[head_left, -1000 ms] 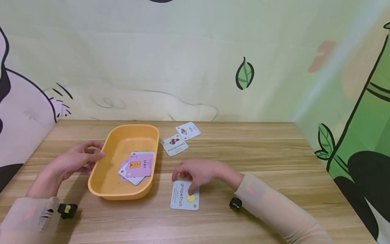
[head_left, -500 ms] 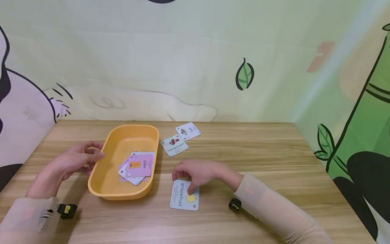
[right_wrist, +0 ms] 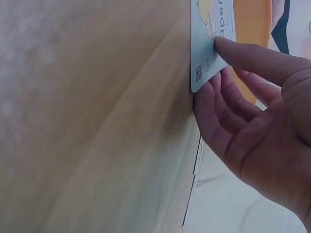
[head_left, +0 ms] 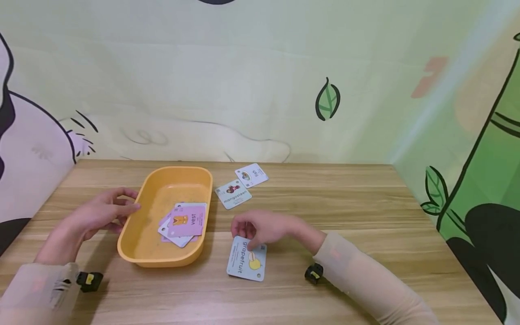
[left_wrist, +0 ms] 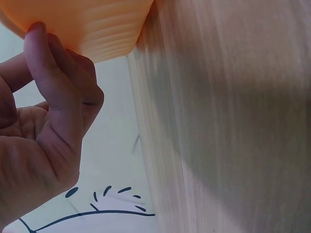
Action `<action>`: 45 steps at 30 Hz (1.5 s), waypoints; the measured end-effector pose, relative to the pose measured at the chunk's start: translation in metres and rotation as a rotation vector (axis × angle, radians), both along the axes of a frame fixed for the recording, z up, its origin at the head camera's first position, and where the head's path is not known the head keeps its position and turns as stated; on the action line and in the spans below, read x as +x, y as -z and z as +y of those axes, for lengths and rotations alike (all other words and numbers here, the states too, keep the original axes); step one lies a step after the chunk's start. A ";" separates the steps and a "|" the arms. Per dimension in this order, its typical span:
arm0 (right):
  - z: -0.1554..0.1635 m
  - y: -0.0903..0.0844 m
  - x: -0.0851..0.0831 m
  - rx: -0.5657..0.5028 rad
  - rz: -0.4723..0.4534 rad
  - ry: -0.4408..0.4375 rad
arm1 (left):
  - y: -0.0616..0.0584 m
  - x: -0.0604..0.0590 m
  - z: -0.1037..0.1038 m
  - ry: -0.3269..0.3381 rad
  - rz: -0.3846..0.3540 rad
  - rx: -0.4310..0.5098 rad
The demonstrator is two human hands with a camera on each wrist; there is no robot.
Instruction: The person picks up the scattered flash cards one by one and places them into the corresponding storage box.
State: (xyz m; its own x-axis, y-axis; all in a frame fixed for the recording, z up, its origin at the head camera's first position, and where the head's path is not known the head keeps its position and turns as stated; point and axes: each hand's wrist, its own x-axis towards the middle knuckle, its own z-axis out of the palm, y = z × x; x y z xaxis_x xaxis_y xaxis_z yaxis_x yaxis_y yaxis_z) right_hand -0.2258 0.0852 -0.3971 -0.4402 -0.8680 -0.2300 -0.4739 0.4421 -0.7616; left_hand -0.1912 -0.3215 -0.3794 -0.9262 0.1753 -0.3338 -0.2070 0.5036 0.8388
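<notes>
The grapefruit card [head_left: 246, 260] lies on the tabletop [head_left: 365, 216] just in front of the right side of the yellow tray [head_left: 138, 243], and its far edge is lifted a little off the wood. The right hand [head_left: 266, 228] pinches that far edge: in the right wrist view the thumb lies on the printed face of the card [right_wrist: 210, 43] and the other fingers [right_wrist: 218, 121] are curled under its corner, which seems the natural way to take a thin flat card from a smooth surface, because one edge must come up first before the fingers can go below it. The left hand [head_left: 95, 216] rests at the left side of the tray, with a curled fingertip touching the outer wall [left_wrist: 82, 29]; I judge that it steadies the light tray, so that it does not slide. I cannot tell if this hand really grips the rim or only leans on it. Inside the tray some cards lie in a loose pile, with a pink vest card [head_left: 188, 220] on top. Two more cards lie flat on the tabletop behind the right hand, near the far right corner of the tray: the mangosteen card [head_left: 233, 194] and, just beyond it, another small card [head_left: 251, 174] whose word is too small to read.
</notes>
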 end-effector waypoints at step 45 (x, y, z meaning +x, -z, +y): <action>-0.023 -0.010 -0.016 -0.653 -0.587 0.519 | 0.001 -0.003 -0.003 0.010 -0.012 0.011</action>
